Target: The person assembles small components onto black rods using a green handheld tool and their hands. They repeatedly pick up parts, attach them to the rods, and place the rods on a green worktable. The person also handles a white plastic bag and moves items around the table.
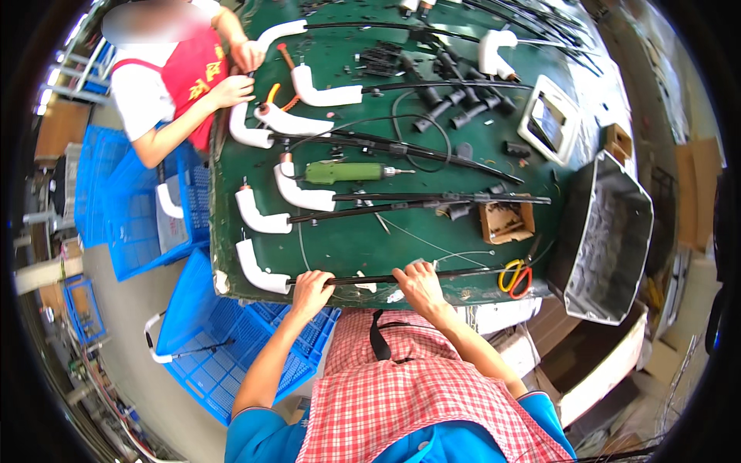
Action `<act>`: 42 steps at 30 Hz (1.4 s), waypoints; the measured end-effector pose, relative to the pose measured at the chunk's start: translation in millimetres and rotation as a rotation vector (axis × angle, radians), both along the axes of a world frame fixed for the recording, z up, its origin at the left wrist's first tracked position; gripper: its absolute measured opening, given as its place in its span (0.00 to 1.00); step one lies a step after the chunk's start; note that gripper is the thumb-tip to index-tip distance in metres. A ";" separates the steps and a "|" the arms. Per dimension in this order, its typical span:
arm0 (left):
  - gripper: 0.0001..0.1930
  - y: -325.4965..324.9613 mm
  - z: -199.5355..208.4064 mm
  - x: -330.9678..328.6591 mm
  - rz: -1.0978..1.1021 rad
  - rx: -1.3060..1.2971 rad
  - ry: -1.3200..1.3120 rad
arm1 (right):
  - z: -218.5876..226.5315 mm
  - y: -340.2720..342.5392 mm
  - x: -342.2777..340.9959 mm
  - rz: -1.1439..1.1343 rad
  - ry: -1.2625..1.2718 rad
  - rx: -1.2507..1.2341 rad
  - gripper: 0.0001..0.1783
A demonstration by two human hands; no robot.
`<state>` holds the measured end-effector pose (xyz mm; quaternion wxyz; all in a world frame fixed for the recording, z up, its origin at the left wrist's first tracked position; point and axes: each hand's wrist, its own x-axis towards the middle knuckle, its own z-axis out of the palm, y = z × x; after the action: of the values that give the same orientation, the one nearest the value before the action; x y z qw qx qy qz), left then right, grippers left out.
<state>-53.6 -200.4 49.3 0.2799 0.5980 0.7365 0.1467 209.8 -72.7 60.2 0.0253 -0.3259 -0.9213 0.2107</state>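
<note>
Along the near edge of the table lies a black rod [363, 280] with a white curved handle [261, 270] at its left end. My left hand [311, 292] is closed round the rod just right of that handle. Farther along it, my right hand [421, 285] is also closed on the rod, palm down. To its right are scissors [515, 278] with yellow and red grips. Several similar rods with white handles [301, 190] lie in rows beyond, and a green electric screwdriver [345, 171] rests among them.
A green table [347, 247] carries a small cardboard box [507, 221] of dark parts, a white frame [550, 119] and black tubes [463, 108]. A dark bin [610, 239] stands right. Blue crates [204, 347] sit left. A co-worker's hands [235, 81] hold another piece at far left.
</note>
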 end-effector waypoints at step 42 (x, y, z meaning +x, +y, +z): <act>0.14 135.5 -16.0 101.3 -0.153 0.052 -0.104 | -21.4 44.4 160.6 -0.536 -0.114 0.255 0.20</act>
<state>47.7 -64.9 33.4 0.3125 0.6513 0.6690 0.1747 370.5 -28.2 38.7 0.0692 -0.5628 -0.8214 0.0606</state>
